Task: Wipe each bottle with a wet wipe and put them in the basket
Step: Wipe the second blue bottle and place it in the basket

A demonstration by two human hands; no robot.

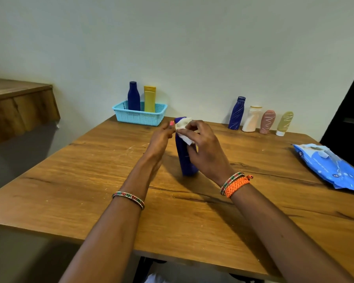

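blue bottle (pixel 186 160) upright mid-table, my right hand (pixel 204 152) pinching wet wipe (pixel 184 127) at its top, left hand (pixel 161 137) gripping its neck; two bottles done in basket (pixel 138 116) at 11 o'clock; four marked ones (pixel 253 119) wait at 1 o'clock

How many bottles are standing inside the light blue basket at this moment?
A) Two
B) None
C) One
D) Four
A: the basket holds two upright bottles, a dark blue bottle and a yellow bottle; four more stand in a row against the wall on the right, and another is on the table between the hands.
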